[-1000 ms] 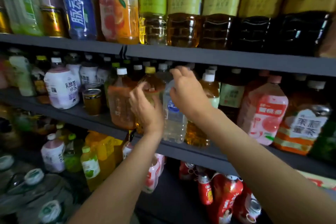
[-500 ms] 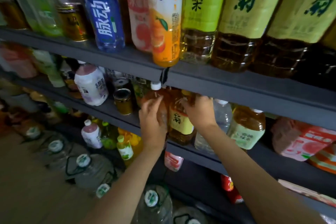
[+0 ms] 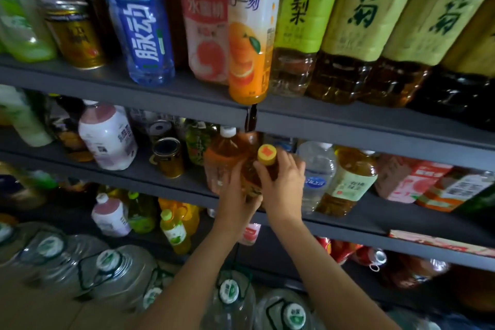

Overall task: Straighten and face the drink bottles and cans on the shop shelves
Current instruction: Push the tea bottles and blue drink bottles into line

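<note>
On the middle shelf [image 3: 375,222], both hands hold a yellow-capped amber tea bottle [image 3: 263,166] tipped toward the camera at the shelf's near edge: the left hand [image 3: 237,197] curls its fingers round the lower body, while the right hand [image 3: 284,185] wraps the shoulder just under the yellow cap [image 3: 267,154]. Touching it on the left stands a white-capped orange-label tea bottle [image 3: 222,158], and just right of the hands stands a clear water bottle [image 3: 317,174], then a green-label tea bottle [image 3: 348,182].

Amber tea bottle [image 3: 253,177] w/ yellow cap, tilted forward at mid shelf [image 3: 166,177] edge.
</note>
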{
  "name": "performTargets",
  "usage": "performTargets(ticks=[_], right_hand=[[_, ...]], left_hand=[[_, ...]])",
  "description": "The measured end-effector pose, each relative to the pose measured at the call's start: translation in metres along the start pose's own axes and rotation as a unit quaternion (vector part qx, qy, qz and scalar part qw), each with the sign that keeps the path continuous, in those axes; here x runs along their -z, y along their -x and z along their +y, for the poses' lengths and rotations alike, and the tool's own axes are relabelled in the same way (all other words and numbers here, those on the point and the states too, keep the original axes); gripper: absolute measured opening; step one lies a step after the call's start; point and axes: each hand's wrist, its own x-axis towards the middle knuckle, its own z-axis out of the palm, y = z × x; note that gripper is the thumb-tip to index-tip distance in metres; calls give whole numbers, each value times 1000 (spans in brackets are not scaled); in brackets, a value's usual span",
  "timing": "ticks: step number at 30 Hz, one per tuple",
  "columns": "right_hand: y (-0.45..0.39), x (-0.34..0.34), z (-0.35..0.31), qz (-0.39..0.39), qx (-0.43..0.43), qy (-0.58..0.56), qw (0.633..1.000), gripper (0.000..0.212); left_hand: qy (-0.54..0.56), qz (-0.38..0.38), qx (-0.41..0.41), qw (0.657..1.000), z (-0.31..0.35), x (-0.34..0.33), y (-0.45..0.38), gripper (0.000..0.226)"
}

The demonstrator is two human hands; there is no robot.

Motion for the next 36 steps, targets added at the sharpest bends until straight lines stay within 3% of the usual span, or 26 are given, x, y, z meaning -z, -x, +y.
performTargets(ticks=[3, 6, 10, 15, 21, 26, 31, 34, 36], right_hand=[[10, 14, -2, -30, 35, 16, 999, 35], [25, 28, -2, -47, 79, 47, 995, 36], [33, 44, -4, -49, 44, -29, 997, 32], [30, 85, -13, -83, 16, -80, 993, 21], [-6, 169, -54, -140, -20, -177, 974, 13], [-27, 209, -83, -144, -19, -232, 962, 8], [-37, 235, -98, -135, 41, -236, 962, 21], [-53, 253, -97, -115, 51, -252, 960, 43], [-54, 262, -80, -150, 8, -246, 958, 67]], left_hand=[[17, -44, 31, 998, -3, 9, 4, 73], [-20, -87, 9, 996, 7, 20, 8, 84], [-11, -169, 67, 983, 23, 31, 14, 89], [70, -347, 178, 918, 59, 47, 26, 90], [154, -440, 228, 855, 125, 71, 14, 88], [130, -437, 188, 870, 182, 72, 3, 79], [133, -309, 140, 931, 212, 52, -7, 80], [164, -243, 99, 951, 242, 37, -25, 80], [171, -223, 83, 956, 262, 31, -42, 77]])
